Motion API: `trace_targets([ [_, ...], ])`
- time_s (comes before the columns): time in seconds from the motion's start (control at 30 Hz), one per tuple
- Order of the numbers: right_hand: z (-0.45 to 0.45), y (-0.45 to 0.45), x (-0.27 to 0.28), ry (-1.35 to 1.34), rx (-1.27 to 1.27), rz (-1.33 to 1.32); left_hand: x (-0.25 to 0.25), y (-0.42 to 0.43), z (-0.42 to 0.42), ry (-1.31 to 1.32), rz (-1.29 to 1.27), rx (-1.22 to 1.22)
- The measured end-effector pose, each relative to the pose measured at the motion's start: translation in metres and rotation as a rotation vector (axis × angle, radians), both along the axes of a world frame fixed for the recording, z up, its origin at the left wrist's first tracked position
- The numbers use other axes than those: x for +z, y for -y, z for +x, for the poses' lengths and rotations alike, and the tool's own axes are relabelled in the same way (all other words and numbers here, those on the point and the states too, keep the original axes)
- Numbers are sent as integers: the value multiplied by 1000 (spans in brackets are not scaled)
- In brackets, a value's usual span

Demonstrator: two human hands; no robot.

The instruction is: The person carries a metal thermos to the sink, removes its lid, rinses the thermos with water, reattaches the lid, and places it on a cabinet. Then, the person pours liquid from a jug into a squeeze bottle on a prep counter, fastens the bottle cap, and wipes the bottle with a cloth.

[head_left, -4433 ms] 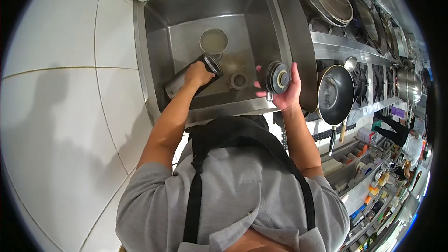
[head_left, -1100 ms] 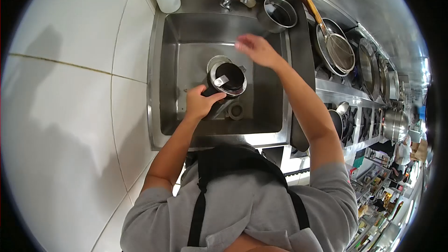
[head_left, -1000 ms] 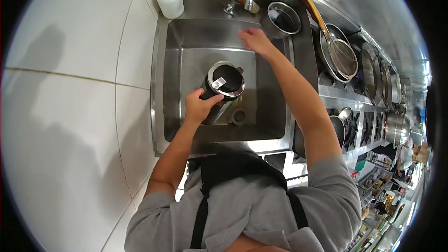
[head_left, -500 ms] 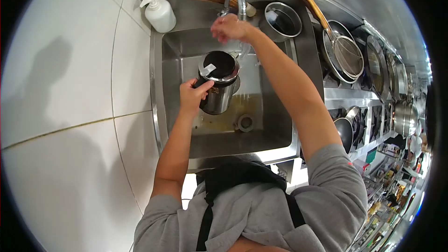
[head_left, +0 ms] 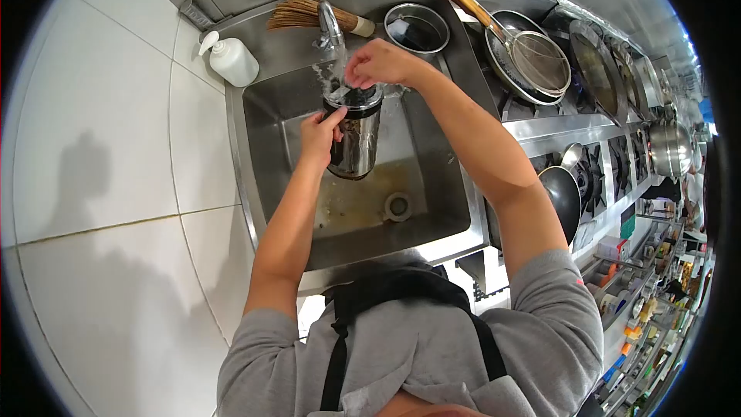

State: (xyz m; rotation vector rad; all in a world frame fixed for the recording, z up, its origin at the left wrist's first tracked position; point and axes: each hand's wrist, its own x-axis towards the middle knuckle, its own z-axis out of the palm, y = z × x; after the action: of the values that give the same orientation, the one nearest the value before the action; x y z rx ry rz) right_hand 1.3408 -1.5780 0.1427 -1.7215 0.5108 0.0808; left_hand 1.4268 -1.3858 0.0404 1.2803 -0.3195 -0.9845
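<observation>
My left hand [head_left: 318, 139] is closed on the handle of a stainless steel jug [head_left: 355, 143] with a black lid, held upright above the sink basin. Tap water runs onto the lid and splashes around its rim. My right hand [head_left: 378, 64] is just above the lid, in the splashing water, with its fingers loosely bent and nothing visible in them. Whether the fingertips touch the lid I cannot tell. Behind the jug stands the curved metal tap [head_left: 330, 25].
Brown water lies around the drain [head_left: 398, 207] in the sink [head_left: 432, 243]. At the back are a white pump bottle [head_left: 234, 62], a bristle brush [head_left: 297, 14] and a metal pot [head_left: 417, 28]. A wooden-handled strainer [head_left: 540, 63] rests over a pan on the right, near a black wok [head_left: 561, 197].
My right hand has come down from the tap to just over the jug's lid. The jug has moved under the stream, and water now splashes off it. The camera view has shifted.
</observation>
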Motion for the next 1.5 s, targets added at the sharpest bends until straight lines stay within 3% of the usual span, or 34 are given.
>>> trace_targets([
  [0.07,0,-2,-1,55,-30,-113,-3,-5,5,-25,6,18],
  [0.23,13,-4,-9,81,-79,-109,2,-16,25,-82,24,-10],
  [0.4,8,5,-5,97,-75,-276,-6,-41,40,-6,-136,-7],
  [0.57,-13,12,-30,19,-326,-192,9,-69,50,-105,-210,51],
  [0.63,-17,10,-51,18,-248,-192,20,-76,46,-11,-44,151],
  [0.7,-23,-3,-63,-67,-232,6,34,-79,40,21,-21,181],
  [0.77,-28,-19,-80,-76,-231,-28,52,-77,30,73,126,135],
  [0.83,-34,-33,-106,-82,-303,-112,47,-74,25,10,89,83],
  [0.9,-45,-56,-119,-267,-249,-135,44,-68,11,-60,112,7],
  [0.97,-64,-86,-111,-382,-125,125,36,-69,0,-57,137,-46],
  [1.03,-82,-118,-108,-335,-146,425,34,-68,-23,-113,150,-36],
  [1.17,-100,-158,-115,-136,-245,543,4,-65,-69,-353,107,-95],
  [1.23,-111,-156,-138,-177,-426,513,5,-62,-99,-315,25,-92],
  [1.27,-111,-159,-116,-233,-434,488,5,-60,-113,-279,50,-98],
  [1.37,-125,-143,-119,-245,-289,-129,19,-62,-139,-76,126,-181],
  [1.4,-130,-136,-128,-232,-368,-109,31,-67,-149,-34,15,-191],
  [1.43,-134,-129,-136,-220,-450,-88,9,-69,-159,275,80,-310],
  [1.5,-133,-115,-129,-317,-362,-304,28,-73,-154,-33,-166,-340],
])
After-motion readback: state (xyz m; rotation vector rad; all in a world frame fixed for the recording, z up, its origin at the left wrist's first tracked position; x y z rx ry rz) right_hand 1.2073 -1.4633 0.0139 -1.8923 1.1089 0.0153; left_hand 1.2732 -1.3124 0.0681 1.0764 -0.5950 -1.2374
